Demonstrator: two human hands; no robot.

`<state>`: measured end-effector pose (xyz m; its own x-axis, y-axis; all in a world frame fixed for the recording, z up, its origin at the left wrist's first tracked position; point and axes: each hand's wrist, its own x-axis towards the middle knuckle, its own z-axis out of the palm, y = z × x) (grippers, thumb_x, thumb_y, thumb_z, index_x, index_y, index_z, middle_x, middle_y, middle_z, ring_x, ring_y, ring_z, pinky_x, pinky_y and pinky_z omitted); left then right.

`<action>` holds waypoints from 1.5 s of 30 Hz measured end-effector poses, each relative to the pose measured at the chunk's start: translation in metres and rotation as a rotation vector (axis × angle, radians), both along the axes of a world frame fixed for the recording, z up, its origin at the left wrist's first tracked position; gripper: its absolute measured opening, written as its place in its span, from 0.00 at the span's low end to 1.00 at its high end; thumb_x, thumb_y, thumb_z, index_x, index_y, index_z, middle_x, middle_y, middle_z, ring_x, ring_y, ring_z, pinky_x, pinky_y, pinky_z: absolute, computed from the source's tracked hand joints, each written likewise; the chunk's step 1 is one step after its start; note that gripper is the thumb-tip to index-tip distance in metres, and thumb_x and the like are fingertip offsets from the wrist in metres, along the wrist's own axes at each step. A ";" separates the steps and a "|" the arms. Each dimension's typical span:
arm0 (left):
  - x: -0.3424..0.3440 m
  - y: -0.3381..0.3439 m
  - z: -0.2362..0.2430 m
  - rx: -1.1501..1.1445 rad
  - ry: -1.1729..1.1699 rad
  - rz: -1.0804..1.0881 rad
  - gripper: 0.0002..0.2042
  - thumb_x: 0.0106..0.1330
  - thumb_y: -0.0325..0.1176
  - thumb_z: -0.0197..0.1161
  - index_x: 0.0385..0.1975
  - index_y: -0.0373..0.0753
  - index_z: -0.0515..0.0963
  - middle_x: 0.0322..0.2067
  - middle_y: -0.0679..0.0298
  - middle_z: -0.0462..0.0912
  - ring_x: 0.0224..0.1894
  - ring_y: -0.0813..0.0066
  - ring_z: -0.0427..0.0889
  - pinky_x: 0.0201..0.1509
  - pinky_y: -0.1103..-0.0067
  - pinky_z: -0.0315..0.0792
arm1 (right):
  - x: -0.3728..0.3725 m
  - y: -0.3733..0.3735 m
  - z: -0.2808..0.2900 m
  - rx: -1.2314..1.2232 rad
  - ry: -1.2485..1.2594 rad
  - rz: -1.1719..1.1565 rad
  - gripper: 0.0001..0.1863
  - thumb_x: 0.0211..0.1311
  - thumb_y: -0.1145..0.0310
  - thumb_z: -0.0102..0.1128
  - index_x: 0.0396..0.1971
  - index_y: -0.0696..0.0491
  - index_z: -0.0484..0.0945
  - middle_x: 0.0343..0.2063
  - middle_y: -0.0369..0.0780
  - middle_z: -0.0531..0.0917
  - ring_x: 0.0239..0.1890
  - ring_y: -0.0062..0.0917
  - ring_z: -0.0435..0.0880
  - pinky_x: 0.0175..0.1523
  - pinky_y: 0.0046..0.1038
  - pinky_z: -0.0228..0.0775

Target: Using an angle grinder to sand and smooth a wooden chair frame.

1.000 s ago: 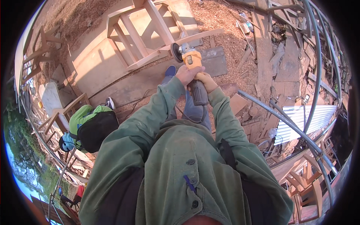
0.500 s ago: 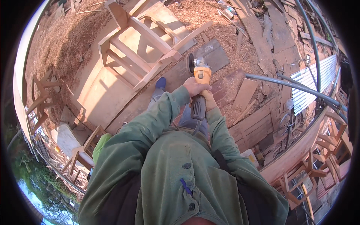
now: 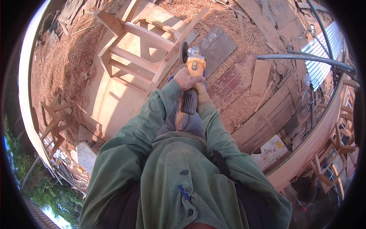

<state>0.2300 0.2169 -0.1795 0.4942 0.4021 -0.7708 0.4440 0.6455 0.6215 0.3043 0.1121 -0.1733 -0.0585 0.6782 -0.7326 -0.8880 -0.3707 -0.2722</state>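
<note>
Both my hands are closed around a yellow and dark grey angle grinder (image 3: 196, 65) in front of my body. My left hand (image 3: 187, 79) grips across its yellow front part, while my right hand (image 3: 201, 92) wraps the body just behind. The grinder's dark round disc (image 3: 183, 52) stands on edge at the left of the metal head. It appears close to the right-hand leg of a bare wooden chair frame (image 3: 148, 36); whether disc and wood touch I cannot tell. The frame lies on a pale board (image 3: 114, 103). A cord hangs from the grinder's rear end.
Wood shavings (image 3: 76, 68) cover much of the ground. Loose planks and a dark panel (image 3: 217, 45) lie ahead. A metal pipe (image 3: 293, 57) crosses at right, near a corrugated sheet (image 3: 324, 53). More wooden frames stand at left (image 3: 55, 118) and far right (image 3: 335, 152).
The grinder and both hands have moved left and forward, bringing the disc nearer the chair frame. My body has stepped and turned slightly, so the surroundings have shifted.
</note>
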 end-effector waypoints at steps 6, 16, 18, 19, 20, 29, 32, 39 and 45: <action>-0.041 -0.028 0.036 0.036 -0.004 -0.022 0.24 0.53 0.34 0.72 0.47 0.31 0.71 0.36 0.61 0.80 0.38 0.75 0.80 0.44 0.77 0.76 | -0.047 -0.026 0.022 -0.056 -0.057 -0.174 0.17 0.57 0.66 0.62 0.44 0.60 0.75 0.31 0.44 0.83 0.26 0.31 0.85 0.29 0.31 0.80; -0.039 -0.020 0.041 -0.002 -0.023 -0.056 0.31 0.49 0.40 0.74 0.48 0.27 0.70 0.40 0.56 0.81 0.41 0.71 0.80 0.48 0.75 0.74 | -0.044 -0.034 0.007 0.032 0.018 -0.093 0.22 0.59 0.68 0.61 0.53 0.58 0.72 0.44 0.40 0.81 0.43 0.27 0.83 0.48 0.29 0.78; -0.042 -0.018 0.038 0.009 -0.018 -0.068 0.31 0.50 0.41 0.74 0.48 0.27 0.70 0.40 0.56 0.80 0.41 0.72 0.80 0.48 0.75 0.74 | -0.046 -0.029 0.009 0.037 0.015 -0.096 0.23 0.59 0.69 0.61 0.54 0.58 0.71 0.44 0.40 0.80 0.43 0.27 0.83 0.48 0.29 0.78; -0.044 -0.017 0.036 0.021 -0.015 -0.080 0.31 0.50 0.41 0.74 0.48 0.27 0.70 0.40 0.56 0.80 0.41 0.72 0.80 0.48 0.75 0.74 | -0.047 -0.027 0.010 0.036 0.016 -0.097 0.23 0.59 0.69 0.61 0.54 0.58 0.71 0.44 0.40 0.80 0.43 0.27 0.83 0.48 0.29 0.78; -0.045 -0.016 0.034 0.033 -0.013 -0.091 0.31 0.50 0.41 0.74 0.48 0.27 0.70 0.40 0.56 0.80 0.41 0.72 0.80 0.48 0.75 0.74 | -0.050 -0.023 0.011 0.023 0.009 -0.139 0.21 0.58 0.69 0.62 0.51 0.59 0.72 0.41 0.41 0.81 0.39 0.28 0.83 0.43 0.30 0.79; -0.033 0.001 0.021 0.008 -0.041 -0.080 0.25 0.53 0.37 0.71 0.48 0.30 0.71 0.37 0.61 0.79 0.38 0.76 0.79 0.43 0.78 0.75 | -0.041 -0.004 -0.003 0.002 -0.023 -0.212 0.17 0.56 0.70 0.63 0.45 0.61 0.75 0.33 0.42 0.82 0.30 0.29 0.85 0.34 0.30 0.81; -0.017 0.013 0.006 -0.003 -0.067 -0.092 0.25 0.52 0.38 0.72 0.47 0.31 0.72 0.37 0.61 0.80 0.38 0.76 0.80 0.44 0.78 0.75 | -0.024 0.006 -0.017 -0.005 -0.019 -0.201 0.18 0.56 0.70 0.63 0.45 0.61 0.75 0.33 0.42 0.82 0.29 0.28 0.84 0.34 0.29 0.81; 0.012 0.010 0.017 0.025 -0.120 -0.089 0.25 0.51 0.35 0.74 0.47 0.33 0.74 0.38 0.62 0.81 0.40 0.75 0.81 0.46 0.78 0.75 | 0.014 -0.004 -0.008 -0.023 -0.224 -0.084 0.20 0.55 0.68 0.66 0.45 0.61 0.75 0.34 0.41 0.83 0.32 0.25 0.84 0.36 0.27 0.79; 0.012 -0.029 0.026 -0.065 -0.207 0.130 0.24 0.50 0.32 0.74 0.48 0.34 0.75 0.40 0.64 0.81 0.42 0.75 0.80 0.50 0.76 0.74 | 0.024 -0.024 0.003 0.114 -0.947 0.229 0.32 0.48 0.66 0.72 0.53 0.60 0.70 0.39 0.42 0.83 0.38 0.29 0.85 0.42 0.30 0.79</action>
